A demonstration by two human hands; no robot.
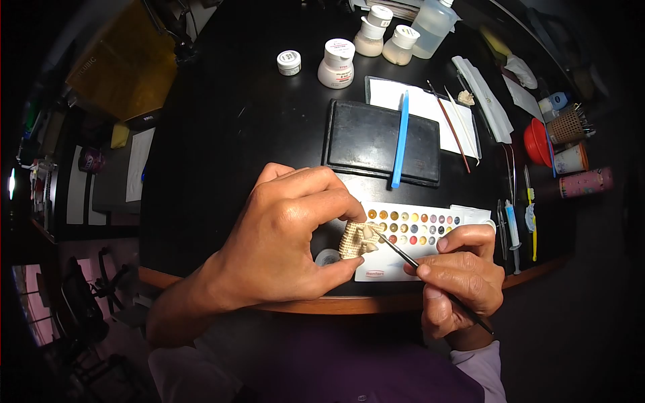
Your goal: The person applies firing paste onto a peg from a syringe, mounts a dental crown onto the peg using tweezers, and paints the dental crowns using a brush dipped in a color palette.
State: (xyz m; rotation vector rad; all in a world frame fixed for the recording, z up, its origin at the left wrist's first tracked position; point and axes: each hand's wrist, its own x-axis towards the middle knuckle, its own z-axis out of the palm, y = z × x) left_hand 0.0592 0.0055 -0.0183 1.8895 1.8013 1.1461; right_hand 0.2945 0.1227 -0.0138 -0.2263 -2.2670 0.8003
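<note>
My left hand (285,232) pinches a small cream honeycomb firing tray (351,243) between thumb and fingers, tilted above the table's front edge. Tooth-shaped crowns (368,232) stand on its face; their exact number is hard to make out. In my right hand (463,279) is a thin dark-handled brush (402,253), held like a pen. Its tip reaches the crowns, though whether it touches one I cannot tell. Beneath both hands lies a white palette (395,272) with rows of small wells in many colours. A small round grey item (327,257) is partly covered by my left hand.
Behind the palette sits a black flat case (376,141) with a blue stick (401,141) across it. White jars (336,66) and a clear bottle (433,30) stand farther back. At right are a brush (450,124), a syringe (512,228) and a red bowl (536,142).
</note>
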